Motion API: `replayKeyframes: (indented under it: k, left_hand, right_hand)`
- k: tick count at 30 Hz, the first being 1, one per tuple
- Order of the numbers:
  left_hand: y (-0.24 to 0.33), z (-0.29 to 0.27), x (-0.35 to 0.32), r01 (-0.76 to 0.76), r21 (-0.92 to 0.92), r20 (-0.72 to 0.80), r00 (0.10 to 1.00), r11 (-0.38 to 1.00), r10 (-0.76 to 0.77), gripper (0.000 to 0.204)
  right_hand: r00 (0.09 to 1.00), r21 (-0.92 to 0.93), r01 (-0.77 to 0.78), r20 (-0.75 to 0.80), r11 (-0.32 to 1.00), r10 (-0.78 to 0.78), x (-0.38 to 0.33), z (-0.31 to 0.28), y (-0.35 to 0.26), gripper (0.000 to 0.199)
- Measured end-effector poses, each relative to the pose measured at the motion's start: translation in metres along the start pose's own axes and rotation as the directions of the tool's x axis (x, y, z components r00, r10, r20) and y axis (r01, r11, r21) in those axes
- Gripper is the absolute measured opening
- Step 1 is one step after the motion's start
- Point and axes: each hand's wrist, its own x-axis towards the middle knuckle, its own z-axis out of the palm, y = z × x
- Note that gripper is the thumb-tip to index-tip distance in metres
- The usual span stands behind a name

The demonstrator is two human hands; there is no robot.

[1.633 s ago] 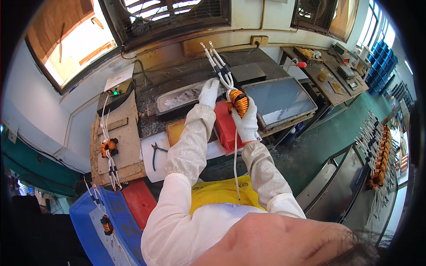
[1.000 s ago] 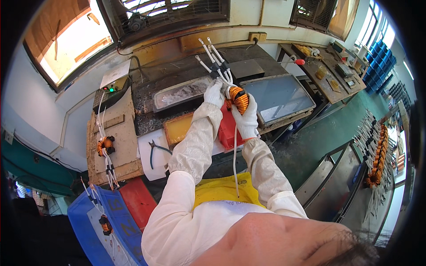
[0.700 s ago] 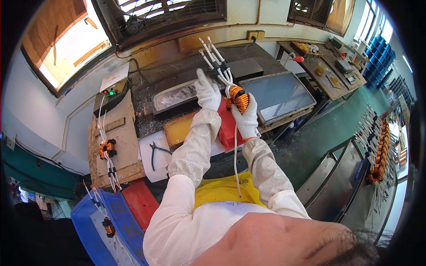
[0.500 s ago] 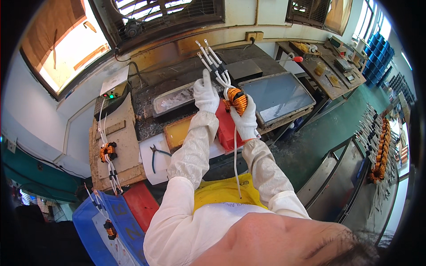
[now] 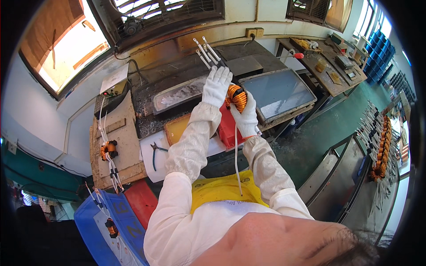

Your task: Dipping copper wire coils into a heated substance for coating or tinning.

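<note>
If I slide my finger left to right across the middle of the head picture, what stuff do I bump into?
Orange coil on the board → pliers → gloved left hand → held orange coil → flat grey-blue panel → row of orange coils.

Left grip (image 5: 217, 86) covers middle of white leads (image 5: 203, 55); right grip (image 5: 246, 117) partly behind orange coil (image 5: 238, 98); blue bin (image 5: 86, 221) cropped at bottom.
</note>
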Motion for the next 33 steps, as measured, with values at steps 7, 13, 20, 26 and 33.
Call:
replayKeyframes:
  k: [7,13,20,26,33]
  left_hand:
    - [-0.009,-0.011,0.01,0.134,-0.788,0.078,0.99,0.601,-0.118,0.043]
    - [-0.008,-0.018,0.007,0.097,-0.854,0.111,0.994,0.511,-0.004,0.051]
    - [-0.018,-0.034,0.015,0.114,-0.841,0.008,0.98,0.529,-0.199,0.054]
    - [-0.003,-0.023,0.014,0.138,-0.833,0.148,0.989,0.536,-0.025,0.053]
    - [-0.006,-0.023,0.012,0.107,-0.909,-0.026,0.95,0.403,-0.31,0.051]
  right_hand:
    - [1.0,0.004,-0.005,-0.026,1.0,0.005,-0.002,-0.003,0.008,0.064]
    - [1.0,-0.034,0.004,-0.028,0.999,-0.005,-0.002,-0.006,0.005,0.066]
    - [1.0,-0.026,0.002,-0.027,1.0,-0.002,-0.002,-0.005,0.01,0.068]
    - [1.0,-0.03,0.019,-0.021,0.999,-0.02,-0.004,-0.005,0.011,0.069]
    - [1.0,-0.041,-0.004,-0.026,0.999,0.003,-0.004,-0.004,0.008,0.07]
